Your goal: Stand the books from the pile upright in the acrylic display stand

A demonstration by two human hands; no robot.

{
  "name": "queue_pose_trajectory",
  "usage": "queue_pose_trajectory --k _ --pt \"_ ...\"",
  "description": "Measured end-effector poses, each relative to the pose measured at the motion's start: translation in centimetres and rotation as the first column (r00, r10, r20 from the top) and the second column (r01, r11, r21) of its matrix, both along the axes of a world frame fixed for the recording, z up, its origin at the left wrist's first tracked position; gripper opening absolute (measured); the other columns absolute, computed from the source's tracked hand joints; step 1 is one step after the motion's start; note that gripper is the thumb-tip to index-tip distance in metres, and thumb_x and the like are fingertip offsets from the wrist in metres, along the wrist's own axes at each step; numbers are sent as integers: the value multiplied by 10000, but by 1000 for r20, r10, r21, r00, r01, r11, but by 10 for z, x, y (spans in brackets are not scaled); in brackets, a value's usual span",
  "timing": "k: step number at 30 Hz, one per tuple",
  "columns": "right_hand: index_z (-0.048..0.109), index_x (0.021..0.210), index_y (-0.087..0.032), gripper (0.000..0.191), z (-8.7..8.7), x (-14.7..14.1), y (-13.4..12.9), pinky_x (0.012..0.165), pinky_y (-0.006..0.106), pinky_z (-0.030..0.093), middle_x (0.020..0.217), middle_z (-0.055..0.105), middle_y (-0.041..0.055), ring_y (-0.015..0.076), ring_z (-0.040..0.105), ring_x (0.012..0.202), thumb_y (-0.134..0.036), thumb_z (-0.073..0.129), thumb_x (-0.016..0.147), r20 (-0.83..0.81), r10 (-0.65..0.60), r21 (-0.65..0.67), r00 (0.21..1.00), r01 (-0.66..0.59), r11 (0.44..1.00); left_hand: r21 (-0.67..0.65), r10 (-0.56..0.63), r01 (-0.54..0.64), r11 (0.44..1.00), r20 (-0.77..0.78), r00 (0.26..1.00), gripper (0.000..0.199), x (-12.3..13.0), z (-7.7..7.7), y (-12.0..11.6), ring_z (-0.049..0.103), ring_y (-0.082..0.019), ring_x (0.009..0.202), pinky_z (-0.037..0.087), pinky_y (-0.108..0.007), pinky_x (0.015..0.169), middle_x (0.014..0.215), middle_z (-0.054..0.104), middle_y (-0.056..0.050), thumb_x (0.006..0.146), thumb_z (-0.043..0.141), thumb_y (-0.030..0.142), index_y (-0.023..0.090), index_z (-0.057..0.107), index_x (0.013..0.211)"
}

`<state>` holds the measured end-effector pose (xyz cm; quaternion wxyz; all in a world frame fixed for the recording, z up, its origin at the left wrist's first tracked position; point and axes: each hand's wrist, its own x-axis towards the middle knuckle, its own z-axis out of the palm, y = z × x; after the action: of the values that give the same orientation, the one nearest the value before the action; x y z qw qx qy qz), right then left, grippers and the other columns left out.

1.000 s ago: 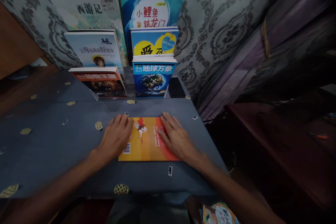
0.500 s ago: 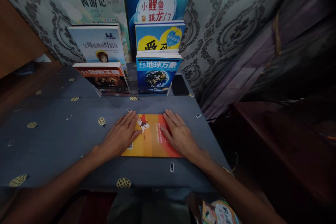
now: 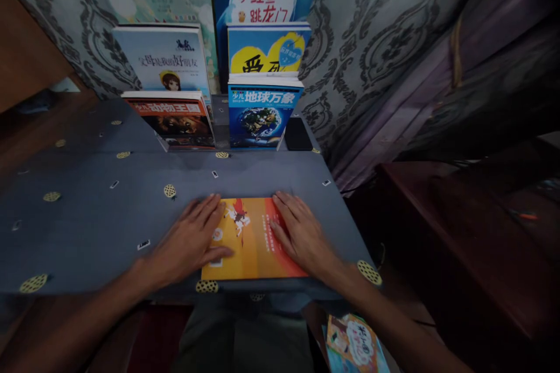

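Note:
An orange and red book (image 3: 245, 250) lies flat near the front edge of the table, its cover showing a small rider on a white horse. My left hand (image 3: 195, 233) rests with fingers stretched along the book's left edge, thumb over the cover. On the right side, my right hand (image 3: 304, 236) lies flat with its fingers over the red part. Both palms face down and neither hand grips anything; parts of the book's two side edges are hidden under them.
Behind the book stand a lion-cover book (image 3: 179, 122), an earth-cover book (image 3: 260, 119), a pale blue book (image 3: 170, 58) and a yellow-heart book (image 3: 266, 49). Larger books lean on the patterned wall. A black phone (image 3: 298, 134) lies right. More books (image 3: 356, 344) sit below the table edge.
The orange book has slid toward me, closer to the table's front edge, with both hands moving along on it. The camera view has shifted slightly.

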<state>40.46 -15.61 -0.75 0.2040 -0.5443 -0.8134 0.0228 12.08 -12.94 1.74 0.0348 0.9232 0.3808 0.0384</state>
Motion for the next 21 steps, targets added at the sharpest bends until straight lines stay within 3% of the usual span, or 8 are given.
queue_pose_trajectory --k 5,9,12,15,18,21 --pt "384 1524 -167 536 0 -1 -33 1164 536 398 1493 516 148 283 476 1390 -346 384 1020 -13 2 8 1000 -2 1000 -123 -113 106 987 -56 992 1188 -18 -1 -34 88 -403 1532 231 -634 1177 1633 137 -262 719 454 885 121 177 1586" --pt "369 1527 -138 537 -2 -2 -56 1147 532 426 1479 525 171 285 487 1382 -305 398 1017 1 18 58 1000 -18 998 -212 -198 184 960 -48 979 1362 -29 3 -54 18 -427 1530 172 -672 1178 1649 117 -234 610 675 824 202 -21 1602" --pt "335 1538 -120 552 -4 -2 -71 1133 534 444 1473 525 190 287 487 1384 -274 416 1015 18 25 86 1000 -27 996 -218 -200 175 960 -99 975 1242 -30 5 -64 42 -411 1533 171 -661 1183 1664 148 -173 714 781 565 267 -38 1599" --pt "310 1552 -125 576 -3 -1 -79 1128 530 451 1484 510 199 287 467 1402 -285 444 1015 8 33 92 999 -33 995 -132 -181 160 978 -163 970 1056 -28 0 -70 47 -400 1536 187 -635 1188 1673 130 -146 819 703 333 270 -2 1603" --pt "297 1567 -187 605 5 8 -82 1152 524 422 1539 453 160 274 399 1446 -331 483 1009 -31 82 15 996 -82 997 -62 -186 179 982 -160 969 969 -28 -6 -71 82 -398 1534 203 -616 1191 1669 157 -137 856 645 285 258 32 1606" --pt "280 1573 -260 569 15 26 -83 1174 486 399 1565 427 88 221 367 1462 -259 430 1024 -123 152 -80 981 -163 983 -35 -201 198 980 -116 973 941 -31 -8 -69 138 -380 1530 213 -588 1201 1662 196 -122 883 631 328 268 31 1606"
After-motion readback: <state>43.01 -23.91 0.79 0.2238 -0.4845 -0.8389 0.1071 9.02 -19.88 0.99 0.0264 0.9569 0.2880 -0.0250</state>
